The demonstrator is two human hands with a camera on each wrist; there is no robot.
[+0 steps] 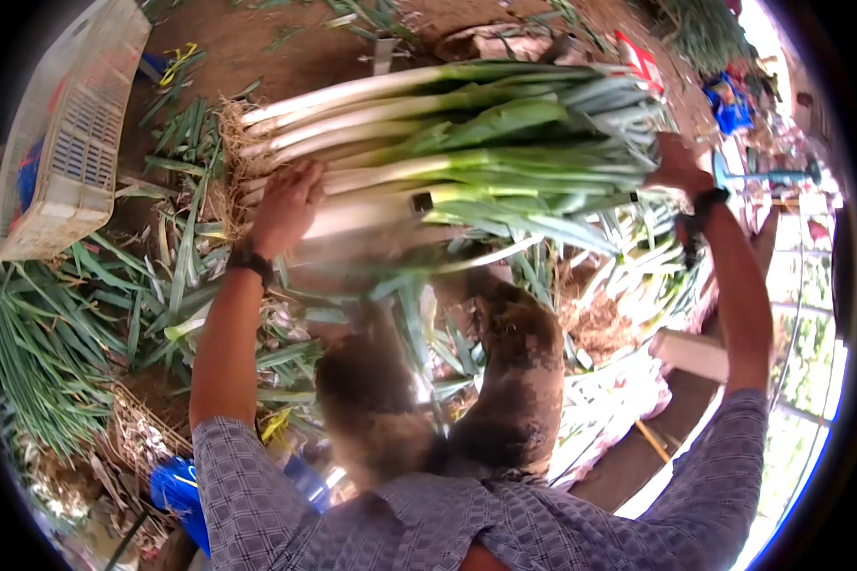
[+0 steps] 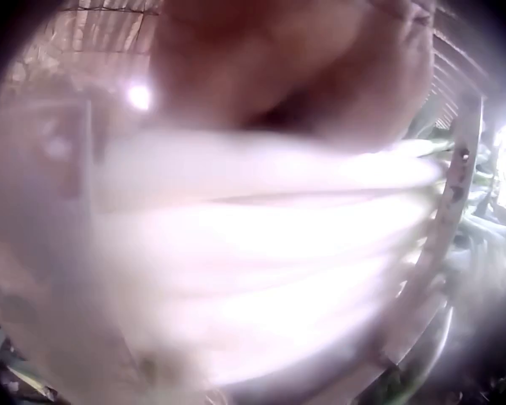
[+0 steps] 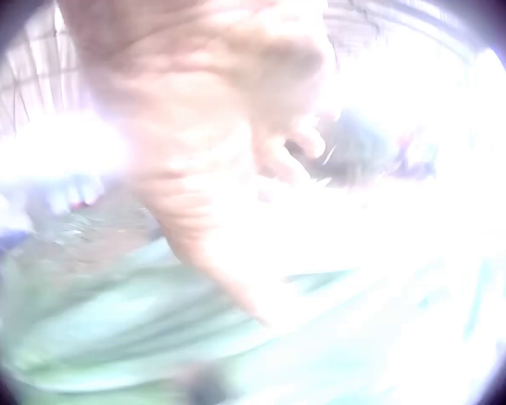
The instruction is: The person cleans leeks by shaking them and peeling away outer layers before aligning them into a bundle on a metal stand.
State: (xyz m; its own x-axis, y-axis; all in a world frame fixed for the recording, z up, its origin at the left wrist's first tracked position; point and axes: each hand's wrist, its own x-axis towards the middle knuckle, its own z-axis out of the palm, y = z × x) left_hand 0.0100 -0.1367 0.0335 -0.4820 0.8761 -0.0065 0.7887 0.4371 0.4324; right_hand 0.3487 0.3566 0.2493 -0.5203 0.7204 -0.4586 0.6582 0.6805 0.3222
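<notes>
A wide bundle of leeks (image 1: pixel 467 143) lies across the front of the person, white root ends at the left and green leaves at the right. The left hand (image 1: pixel 288 205) grips the white stalks close to the roots; its fingers lie over them. In the left wrist view the white stalks (image 2: pixel 261 245) are blurred beneath the left hand (image 2: pixel 295 67). At the leaf end is the right hand (image 1: pixel 678 169). In the right wrist view the right hand (image 3: pixel 211 143) has its thumb stretched down to the green leaves (image 3: pixel 143 321), its other fingers loosely bent.
A white plastic crate (image 1: pixel 76 133) stands at the left, with a heap of green leaves (image 1: pixel 43 333) below it. More leeks (image 1: pixel 628 285) lie at the right. A wooden board (image 1: pixel 690 354) is near the right arm. Loose leaves and trimmings litter the ground around the person's legs (image 1: pixel 509 381).
</notes>
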